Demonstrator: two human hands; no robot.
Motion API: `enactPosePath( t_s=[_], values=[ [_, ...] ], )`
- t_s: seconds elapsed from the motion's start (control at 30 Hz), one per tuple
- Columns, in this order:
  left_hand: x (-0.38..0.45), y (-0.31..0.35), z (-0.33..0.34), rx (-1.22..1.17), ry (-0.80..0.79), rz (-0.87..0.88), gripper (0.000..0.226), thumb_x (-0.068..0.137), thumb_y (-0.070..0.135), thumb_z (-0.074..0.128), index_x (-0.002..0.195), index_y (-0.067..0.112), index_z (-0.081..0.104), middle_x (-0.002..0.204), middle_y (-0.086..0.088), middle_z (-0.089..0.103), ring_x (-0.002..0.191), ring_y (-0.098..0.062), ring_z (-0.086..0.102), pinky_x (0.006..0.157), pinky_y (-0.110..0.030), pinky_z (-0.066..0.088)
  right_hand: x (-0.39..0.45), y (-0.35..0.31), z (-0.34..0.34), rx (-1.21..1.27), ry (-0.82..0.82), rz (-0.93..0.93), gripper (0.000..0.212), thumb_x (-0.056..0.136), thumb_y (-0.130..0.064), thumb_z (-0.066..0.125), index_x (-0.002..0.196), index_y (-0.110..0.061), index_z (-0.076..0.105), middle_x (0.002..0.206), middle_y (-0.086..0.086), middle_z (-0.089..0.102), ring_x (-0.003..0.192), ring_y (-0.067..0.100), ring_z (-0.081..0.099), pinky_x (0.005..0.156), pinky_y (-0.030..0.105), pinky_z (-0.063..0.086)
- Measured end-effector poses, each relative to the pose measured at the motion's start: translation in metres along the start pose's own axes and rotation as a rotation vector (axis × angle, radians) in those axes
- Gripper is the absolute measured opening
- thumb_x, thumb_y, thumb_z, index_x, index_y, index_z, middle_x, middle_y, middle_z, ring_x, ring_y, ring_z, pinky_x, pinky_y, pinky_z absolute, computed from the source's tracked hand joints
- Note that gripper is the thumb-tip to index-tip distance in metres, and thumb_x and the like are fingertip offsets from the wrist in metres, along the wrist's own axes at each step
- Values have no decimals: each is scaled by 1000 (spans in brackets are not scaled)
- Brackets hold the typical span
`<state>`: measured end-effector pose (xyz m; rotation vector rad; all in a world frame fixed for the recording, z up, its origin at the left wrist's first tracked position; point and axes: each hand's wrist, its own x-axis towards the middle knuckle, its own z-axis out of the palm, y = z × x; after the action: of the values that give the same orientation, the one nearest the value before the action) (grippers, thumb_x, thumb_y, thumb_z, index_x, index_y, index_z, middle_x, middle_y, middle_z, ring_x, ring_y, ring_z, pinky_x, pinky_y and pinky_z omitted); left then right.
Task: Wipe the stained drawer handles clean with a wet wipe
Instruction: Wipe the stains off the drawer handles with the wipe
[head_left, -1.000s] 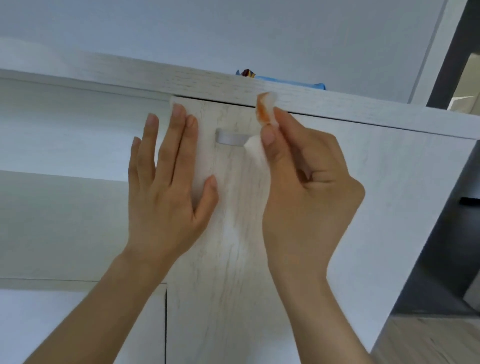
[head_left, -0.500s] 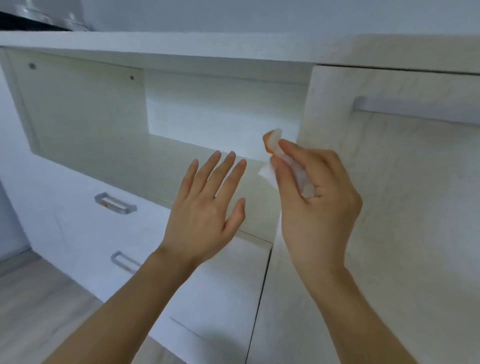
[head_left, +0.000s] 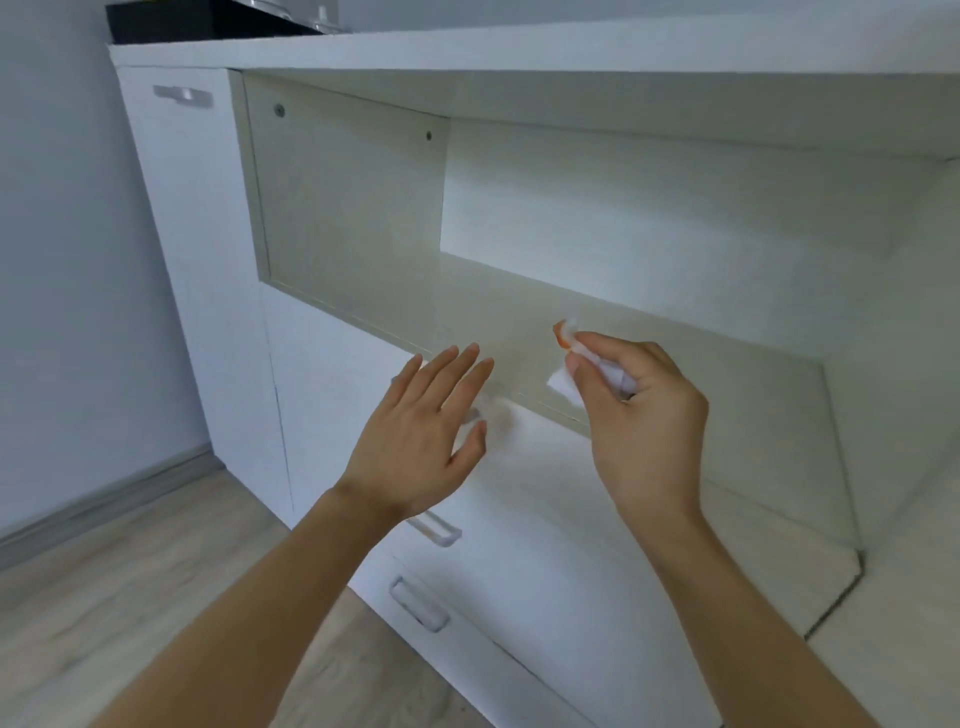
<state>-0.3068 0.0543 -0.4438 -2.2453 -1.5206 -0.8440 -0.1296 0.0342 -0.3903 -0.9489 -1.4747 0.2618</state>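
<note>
- The right hand (head_left: 641, 410) is pinching a crumpled wipe (head_left: 566, 387) between thumb and forefinger, the other fingers curling around the wad
- The wipe is sticking out past the fingertips on the hand's upper left side, with an orange-stained corner at its top and a white corner hanging below the thumb
- The right hand is hanging in front of the lower lip of the niche (head_left: 597, 218), the open recess in the white cabinet
- The left hand (head_left: 423, 441) is hovering flat and relaxed, fingers straight and slightly spread, gripping nothing, just below the niche's lower edge and left of the wipe
- A drawer handle (head_left: 434, 527) is showing below the niche, partly hidden behind the left wrist; the wipe is well apart from it, up and to the right
- A second handle (head_left: 418, 605) is sitting lower still, below the first
- A third handle (head_left: 183, 96) is sitting on the door left of the niche, near its top
- The floor (head_left: 130, 587) is lying below and left of the niche
- Whether any handle is stained cannot be told through the blur
</note>
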Motion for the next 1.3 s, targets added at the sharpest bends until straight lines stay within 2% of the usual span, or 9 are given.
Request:
enactPosePath(
  t_s=[0.17,0.33,0.5,0.6,0.73,0.87,1.0,1.2,1.3],
  values=[
    [-8,-92,30,-113,42,-29,67,85,36,22,149,14,24,156,-2,22,145,-13,9,120,-39,0,-25,30,65,-17,59,48,25,86,-13,67,102,-31,70,95,-15,67,90,-3,64,77,2,42],
    [-1,-153,75,-226,79,58,68,86,29,36,150,17,17,159,2,10,147,-12,-1,120,-44,-2,-53,57,126,-138,252,-75,24,83,-10,67,104,-22,66,94,-20,60,88,-13,57,74,-2,40],
    [7,-173,116,-308,236,226,66,92,38,35,151,13,17,159,-3,8,148,-20,1,120,-43,2,-67,74,157,-250,517,-174,25,84,-8,68,107,-18,64,97,-15,61,93,-6,58,81,11,47],
    [15,-172,132,-356,360,265,67,90,34,39,149,8,20,158,-10,13,147,-26,5,119,-44,2,-68,79,161,-347,661,-219,19,86,-7,67,105,-9,67,95,-2,63,89,-3,58,76,17,49],
    [21,-167,144,-395,468,293,68,88,29,42,146,0,22,154,-18,17,144,-35,9,116,-54,5,-63,78,161,-429,755,-207,14,88,-13,67,101,-9,68,91,0,63,86,-1,58,72,21,48],
    [24,-157,153,-461,538,264,65,89,28,43,143,-4,27,150,-25,23,140,-42,12,114,-57,4,-60,78,161,-388,754,-213,5,89,-24,66,91,-22,63,88,-2,64,86,2,60,75,22,49],
    [27,-151,160,-518,596,236,63,90,28,41,143,-4,28,151,-20,20,139,-43,11,113,-55,0,-66,91,160,-385,674,-254,3,89,-18,63,90,-17,61,89,-5,62,88,7,61,79,21,47],
    [26,-152,156,-533,593,224,61,90,28,41,143,-2,31,151,-22,22,141,-39,10,114,-55,3,-71,100,162,-324,558,-311,12,89,-11,62,100,-15,61,94,-3,62,93,9,61,83,22,47],
    [23,-155,154,-540,565,221,61,91,31,40,144,2,31,154,-18,21,144,-33,10,116,-54,5,-72,99,152,-413,446,-330,28,85,-11,67,112,-13,57,102,-3,61,99,6,59,88,19,46]
  ],
)
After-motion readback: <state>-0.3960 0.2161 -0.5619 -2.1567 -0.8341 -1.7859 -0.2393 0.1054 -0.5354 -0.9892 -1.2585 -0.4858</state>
